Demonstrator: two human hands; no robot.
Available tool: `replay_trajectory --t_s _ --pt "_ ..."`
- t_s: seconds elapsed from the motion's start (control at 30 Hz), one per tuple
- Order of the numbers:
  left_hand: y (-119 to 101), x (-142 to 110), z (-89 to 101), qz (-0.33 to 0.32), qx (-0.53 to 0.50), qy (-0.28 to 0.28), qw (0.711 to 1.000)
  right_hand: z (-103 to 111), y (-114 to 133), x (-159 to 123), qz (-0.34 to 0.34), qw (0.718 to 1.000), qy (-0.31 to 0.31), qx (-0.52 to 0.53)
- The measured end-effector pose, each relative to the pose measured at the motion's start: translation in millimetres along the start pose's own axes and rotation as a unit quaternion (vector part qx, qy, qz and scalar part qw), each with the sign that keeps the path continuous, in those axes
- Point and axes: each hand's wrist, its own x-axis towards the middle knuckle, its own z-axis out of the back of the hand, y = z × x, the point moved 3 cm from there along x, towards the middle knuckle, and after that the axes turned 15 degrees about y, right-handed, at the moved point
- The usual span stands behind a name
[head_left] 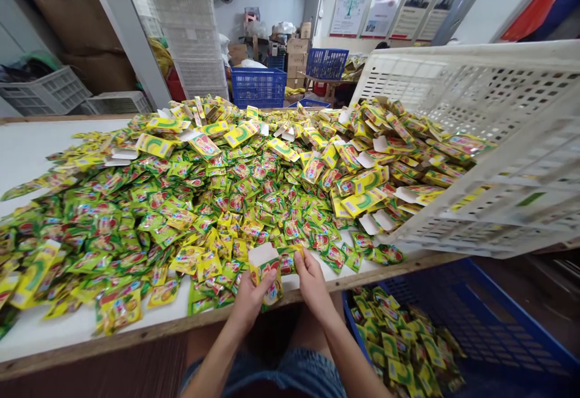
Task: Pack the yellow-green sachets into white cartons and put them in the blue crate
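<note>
My left hand (252,297) grips a small yellow carton (265,270) with its top flap open, upright at the table's front edge. Just to its right, my right hand (312,280) has its fingers closed on green and yellow sachets (290,257) at the near rim of the heap. A wide pile of sachets (190,205) covers the white table (49,325). More yellow cartons (362,199) lie along the pile's far side and spill from a tipped white crate (507,144) on the right.
A blue crate (489,319) partly filled with sachets sits on the floor below the table at right. Blue baskets (258,84), stacked white crates (190,29) and cardboard boxes (296,54) stand at the back. A grey crate (45,90) sits at far left.
</note>
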Motion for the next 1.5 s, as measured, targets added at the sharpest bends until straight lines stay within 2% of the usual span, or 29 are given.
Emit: replay_trajectory --t_s 0.13,0.27,0.33,0.37,0.47,0.57,0.67,0.77,0.83,0.93,1.0,1.13,1.27,1.4,1.5 --pt "0 -2 -2.7 0.011 -0.011 0.008 1.0 -1 10 -4 -0.002 0.998 0.06 0.021" --pt "-5 -4 -4.5 0.045 -0.027 0.008 0.999 15 23 -5 -0.002 1.0 0.004 0.02" --pt "-7 -5 -8.0 0.081 -0.019 0.019 0.996 22 36 -3 0.023 0.999 -0.022 0.022" --pt "-8 -5 -11.1 0.097 -0.013 0.037 0.994 24 44 -1 0.045 0.999 -0.013 0.012" --pt "-13 -7 -21.3 0.113 0.01 0.096 0.989 18 72 5 0.123 0.982 0.099 -0.104" --pt "-15 -9 -24.3 0.124 0.037 0.105 0.986 8 89 8 0.153 0.927 0.212 -0.269" --pt "-11 -10 -21.7 0.14 0.055 0.103 0.983 2 97 6 0.145 0.886 0.257 -0.358" --pt "-8 -8 -18.5 0.129 0.061 0.093 0.985 -2 102 3 0.154 0.878 0.278 -0.359" --pt "-10 -6 -18.4 0.116 0.062 0.093 0.987 -2 102 3 0.155 0.892 0.271 -0.326" --pt "-14 -6 -20.9 0.112 0.059 0.109 0.986 1 95 7 0.135 0.922 0.22 -0.288" --pt "-17 -6 -22.1 0.113 0.062 0.114 0.985 3 89 8 0.137 0.926 0.187 -0.298" --pt "-19 -6 -23.3 0.109 0.065 0.122 0.984 4 90 8 0.174 0.904 0.163 -0.355" --pt "-17 -7 -26.4 0.133 0.081 0.148 0.977 5 101 10 0.193 0.868 0.173 -0.424" --pt "-18 -8 -26.5 0.144 0.069 0.13 0.978 4 107 12 0.21 0.83 0.194 -0.479" --pt "-18 -8 -25.4 0.139 0.071 0.147 0.977 3 107 13 0.211 0.824 0.191 -0.489"
